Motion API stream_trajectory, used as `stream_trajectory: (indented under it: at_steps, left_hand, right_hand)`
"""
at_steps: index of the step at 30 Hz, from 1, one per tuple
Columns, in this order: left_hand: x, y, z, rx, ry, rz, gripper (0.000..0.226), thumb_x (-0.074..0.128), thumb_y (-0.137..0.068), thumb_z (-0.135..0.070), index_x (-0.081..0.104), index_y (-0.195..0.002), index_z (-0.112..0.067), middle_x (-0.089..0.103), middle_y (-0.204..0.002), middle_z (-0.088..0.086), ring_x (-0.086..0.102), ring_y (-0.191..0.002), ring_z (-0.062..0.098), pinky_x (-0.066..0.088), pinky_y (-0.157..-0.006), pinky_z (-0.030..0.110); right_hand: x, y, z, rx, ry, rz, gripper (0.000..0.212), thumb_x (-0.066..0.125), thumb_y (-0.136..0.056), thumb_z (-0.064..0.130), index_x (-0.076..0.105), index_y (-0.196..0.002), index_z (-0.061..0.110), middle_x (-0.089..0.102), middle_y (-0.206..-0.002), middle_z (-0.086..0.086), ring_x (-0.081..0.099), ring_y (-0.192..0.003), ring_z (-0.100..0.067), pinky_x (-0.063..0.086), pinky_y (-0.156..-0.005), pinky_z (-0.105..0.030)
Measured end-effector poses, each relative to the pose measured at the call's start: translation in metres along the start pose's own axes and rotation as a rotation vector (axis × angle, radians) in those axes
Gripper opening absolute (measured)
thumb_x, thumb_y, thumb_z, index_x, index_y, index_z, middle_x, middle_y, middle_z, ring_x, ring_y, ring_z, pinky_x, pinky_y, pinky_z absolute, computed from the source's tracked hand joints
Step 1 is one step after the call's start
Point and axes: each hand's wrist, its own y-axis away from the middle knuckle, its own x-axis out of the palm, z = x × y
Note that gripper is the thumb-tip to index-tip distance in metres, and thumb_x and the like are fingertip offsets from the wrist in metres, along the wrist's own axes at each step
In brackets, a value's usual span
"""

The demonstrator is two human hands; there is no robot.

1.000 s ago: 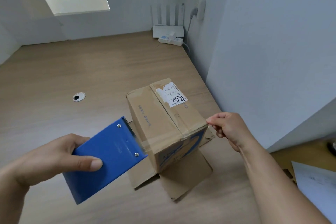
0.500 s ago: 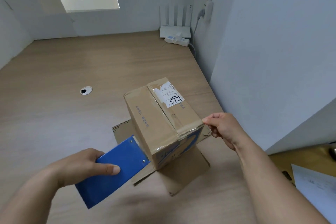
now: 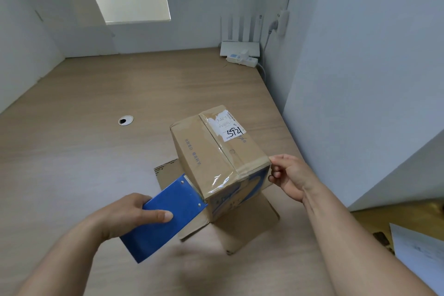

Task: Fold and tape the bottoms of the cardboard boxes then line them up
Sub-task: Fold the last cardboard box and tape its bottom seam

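Wood desk (image 3: 96,163); left hand (image 3: 125,216) holds dispenser (image 3: 177,197) against box (image 3: 199,151); label (image 3: 228,126) handwritten "5…".

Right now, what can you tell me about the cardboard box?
The brown cardboard box stands on the wooden table, open flaps spread flat beneath it. Clear shiny tape runs along its top seam and down the near side. A white label with black writing sits on top. The right hand pinches its right corner; the blue tape dispenser in the left hand touches its near edge.

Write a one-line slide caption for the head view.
Left hand holds a blue tape dispenser against the cardboard box on the wooden desk; right hand holds its corner.
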Motion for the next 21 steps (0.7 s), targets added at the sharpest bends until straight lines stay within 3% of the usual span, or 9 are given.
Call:
stream_trajectory:
  at_steps: [2, 3, 5, 8, 10, 12, 14, 18, 21]
  left_hand:
    - [-0.002, 0.001, -0.002, -0.003, -0.017, -0.008, 0.096, 0.067, -0.023, -0.084, 0.066, -0.095, -0.019, 0.073, -0.084, -0.003, 0.070, -0.078, 0.016, 0.049, -0.070, 0.025]
    - [-0.003, 0.001, -0.003, -0.004, -0.025, -0.011, 0.104, 0.065, -0.017, -0.088, 0.066, -0.095, -0.020, 0.073, -0.084, -0.004, 0.070, -0.077, 0.016, 0.049, -0.070, 0.025]
    - [-0.004, 0.001, -0.004, 0.002, -0.040, -0.025, 0.110, 0.063, -0.010, -0.091, 0.066, -0.094, -0.020, 0.073, -0.083, -0.004, 0.070, -0.076, 0.015, 0.049, -0.068, 0.025]
    - [-0.005, 0.004, -0.007, -0.006, -0.064, -0.047, 0.088, 0.068, -0.030, -0.081, 0.065, -0.094, -0.020, 0.072, -0.084, -0.004, 0.070, -0.076, 0.015, 0.049, -0.067, 0.023]
    - [-0.005, 0.005, -0.010, -0.018, -0.078, -0.067, 0.068, 0.066, -0.046, -0.071, 0.065, -0.093, -0.021, 0.072, -0.085, -0.004, 0.069, -0.078, 0.015, 0.047, -0.067, 0.023]
    - [-0.006, 0.008, -0.015, -0.031, -0.097, -0.064, 0.061, 0.064, -0.051, -0.067, 0.064, -0.091, -0.021, 0.071, -0.085, -0.004, 0.068, -0.078, 0.015, 0.046, -0.067, 0.024]
    - [-0.011, 0.015, -0.019, -0.041, -0.130, -0.058, 0.061, 0.064, -0.050, -0.067, 0.065, -0.089, -0.021, 0.072, -0.083, -0.005, 0.068, -0.077, 0.015, 0.045, -0.068, 0.024]
    - [-0.043, 0.044, -0.027, 0.025, -0.118, -0.016, 0.077, 0.075, -0.032, -0.074, 0.073, -0.084, -0.017, 0.075, -0.080, 0.000, 0.071, -0.076, 0.019, 0.051, -0.076, 0.035]
    - [-0.068, 0.065, -0.048, 0.160, -0.041, 0.034, 0.068, 0.084, -0.034, -0.065, 0.076, -0.085, -0.021, 0.074, -0.084, 0.012, 0.072, -0.077, 0.030, 0.055, -0.073, 0.039]
  right_hand:
    - [0.003, 0.000, 0.003, -0.014, 0.167, -0.051, 0.008, 0.050, -0.094, 0.006, 0.054, -0.087, 0.008, 0.043, -0.057, 0.000, 0.038, -0.043, -0.008, 0.039, -0.044, -0.023]
    - [0.004, 0.003, 0.005, -0.015, 0.362, -0.102, 0.004, 0.051, -0.094, 0.009, 0.055, -0.095, 0.008, 0.048, -0.064, -0.001, 0.041, -0.050, -0.010, 0.039, -0.048, -0.024]
    - [0.001, 0.004, 0.001, -0.047, 0.788, -0.253, 0.022, 0.055, -0.092, 0.016, 0.053, -0.113, 0.010, 0.057, -0.093, -0.004, 0.050, -0.075, -0.017, 0.039, -0.063, -0.026]
    - [0.010, 0.015, 0.004, -0.436, 0.955, -0.475, 0.025, 0.046, -0.095, 0.017, 0.057, -0.117, 0.010, 0.060, -0.113, -0.008, 0.054, -0.100, -0.024, 0.037, -0.074, -0.028]
    - [0.031, 0.021, 0.010, -0.659, 1.057, -0.370, 0.035, 0.041, -0.099, 0.023, 0.053, -0.128, 0.007, 0.053, -0.129, -0.012, 0.045, -0.122, -0.028, 0.036, -0.092, -0.032]
    - [0.055, 0.022, 0.007, -0.565, 1.322, -0.143, 0.060, 0.033, -0.101, 0.039, 0.021, -0.149, 0.006, 0.019, -0.156, -0.012, 0.018, -0.143, -0.026, 0.017, -0.113, -0.035]
    - [0.068, 0.018, -0.004, -0.444, 1.555, -0.059, 0.070, 0.023, -0.100, 0.048, -0.002, -0.152, 0.007, -0.008, -0.160, -0.010, -0.003, -0.147, -0.024, 0.002, -0.118, -0.039]
    - [0.072, 0.015, -0.009, -0.377, 1.649, -0.073, 0.070, 0.017, -0.101, 0.049, -0.009, -0.150, 0.007, -0.017, -0.158, -0.010, -0.014, -0.146, -0.023, -0.005, -0.118, -0.041]
    - [0.076, 0.018, -0.007, -0.335, 1.631, -0.042, 0.070, 0.017, -0.101, 0.049, -0.010, -0.150, 0.007, -0.019, -0.157, -0.011, -0.015, -0.146, -0.023, -0.006, -0.118, -0.040]
